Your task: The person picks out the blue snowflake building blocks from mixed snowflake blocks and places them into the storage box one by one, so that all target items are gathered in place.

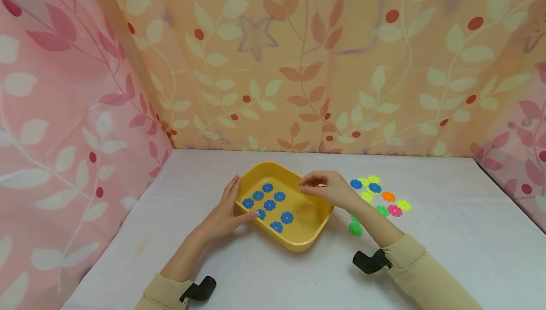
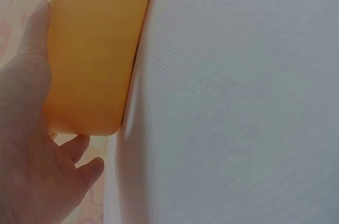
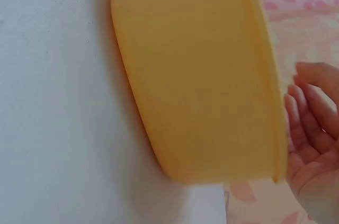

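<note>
A yellow plastic basin (image 1: 298, 240) stands on the white table, with several blue notched discs (image 1: 269, 205) lying flat in its left half. My left hand (image 1: 225, 213) holds the basin's left corner, thumb over the near rim and fingers along the outer wall. In the left wrist view, that hand (image 2: 37, 128) lies against the basin's side (image 2: 98, 54). Above the basin's right rim hovers my right hand (image 1: 328, 189), fingers loosely bent. No disc shows between its fingers in the right wrist view, where the hand (image 3: 315, 128) is beside the basin's wall (image 3: 196, 86).
Right of the basin lies a loose group of notched discs: blue (image 1: 356, 184), yellow (image 1: 403, 205), orange (image 1: 388, 196), pink (image 1: 395, 211) and green (image 1: 355, 229). The right forearm passes over some of them. Patterned curtains (image 1: 256, 63) hang behind and beside the white table (image 1: 141, 253).
</note>
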